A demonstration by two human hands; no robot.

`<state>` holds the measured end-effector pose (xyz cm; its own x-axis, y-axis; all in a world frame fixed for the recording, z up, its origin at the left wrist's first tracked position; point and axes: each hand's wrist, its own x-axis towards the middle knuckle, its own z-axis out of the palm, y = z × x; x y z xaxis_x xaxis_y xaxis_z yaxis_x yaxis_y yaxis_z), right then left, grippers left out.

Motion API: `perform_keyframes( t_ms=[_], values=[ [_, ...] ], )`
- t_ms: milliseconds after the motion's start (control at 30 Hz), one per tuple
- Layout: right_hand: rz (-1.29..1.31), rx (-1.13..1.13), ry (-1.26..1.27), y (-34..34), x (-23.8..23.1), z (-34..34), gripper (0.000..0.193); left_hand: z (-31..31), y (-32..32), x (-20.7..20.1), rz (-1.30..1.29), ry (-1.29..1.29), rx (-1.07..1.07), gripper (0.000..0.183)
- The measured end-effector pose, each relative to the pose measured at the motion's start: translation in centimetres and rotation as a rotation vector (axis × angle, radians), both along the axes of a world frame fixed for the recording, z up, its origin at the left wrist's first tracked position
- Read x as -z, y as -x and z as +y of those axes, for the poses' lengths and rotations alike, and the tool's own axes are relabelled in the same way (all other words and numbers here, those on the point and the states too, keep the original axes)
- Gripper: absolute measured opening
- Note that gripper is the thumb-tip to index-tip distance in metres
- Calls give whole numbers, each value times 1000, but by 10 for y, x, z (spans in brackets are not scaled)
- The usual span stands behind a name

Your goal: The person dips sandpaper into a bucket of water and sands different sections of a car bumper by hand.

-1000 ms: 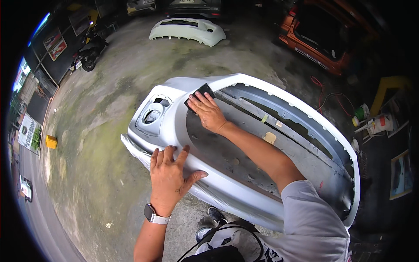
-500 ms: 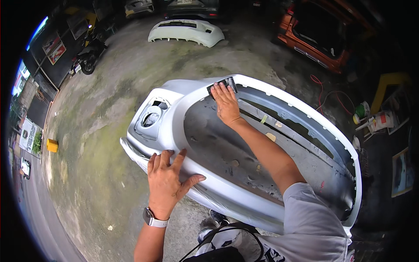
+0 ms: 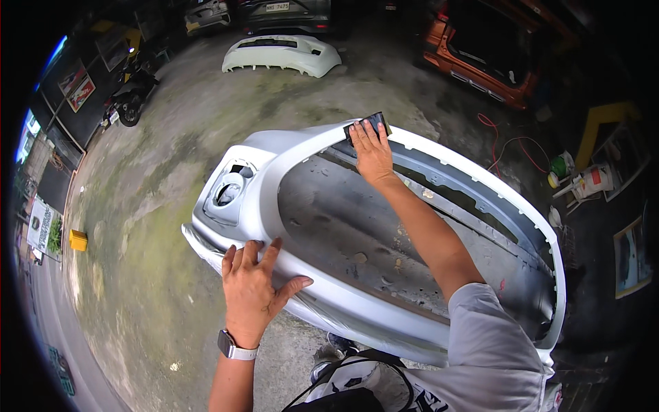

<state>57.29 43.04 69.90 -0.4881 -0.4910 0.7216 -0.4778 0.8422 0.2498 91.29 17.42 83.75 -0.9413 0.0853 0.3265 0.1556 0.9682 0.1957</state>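
Observation:
A white-grey car bumper (image 3: 329, 276) lies in front of me, with a large oval opening in its middle and a round lamp recess at its left end. My right hand (image 3: 374, 159) reaches over the opening to the far rim. Under its outstretched fingers a black sheet of sandpaper (image 3: 381, 119) is pressed onto that rim; the sheet is partly covered by the fingers. On the near left rim rests my left hand (image 3: 252, 295), fingers spread, with nothing in it. Thin clear plastic seems to hang along the bumper's near edge.
Another pale bumper (image 3: 285, 53) lies on the concrete floor beyond, before a parked dark car (image 3: 288, 20). An orange car body (image 3: 473, 58) stands at far right. Nearby are a red hose (image 3: 489, 134) and buckets (image 3: 592, 180). At left are a motorcycle (image 3: 130, 96) and a yellow container (image 3: 77, 239).
My right hand has slid a little to the right along the far rim with the sandpaper. The left hand stays on the near rim. The view has shifted slightly.

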Motion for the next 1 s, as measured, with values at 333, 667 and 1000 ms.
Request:
perform_keyframes(
  t_ms=[333, 667, 1000],
  values=[
    [-231, -444, -10, -68, 13, -110, 66, -2, -2, 4, -5, -68, -20, 86],
    [-200, -382, 10, -57, 15, -104, 71, -2, -2, 0, -43, -74, -21, 83],
    [-396, -553, 110, -77, 9, -127, 69, 4, 1, 12, 3, -149, -89, 99]
  ],
)
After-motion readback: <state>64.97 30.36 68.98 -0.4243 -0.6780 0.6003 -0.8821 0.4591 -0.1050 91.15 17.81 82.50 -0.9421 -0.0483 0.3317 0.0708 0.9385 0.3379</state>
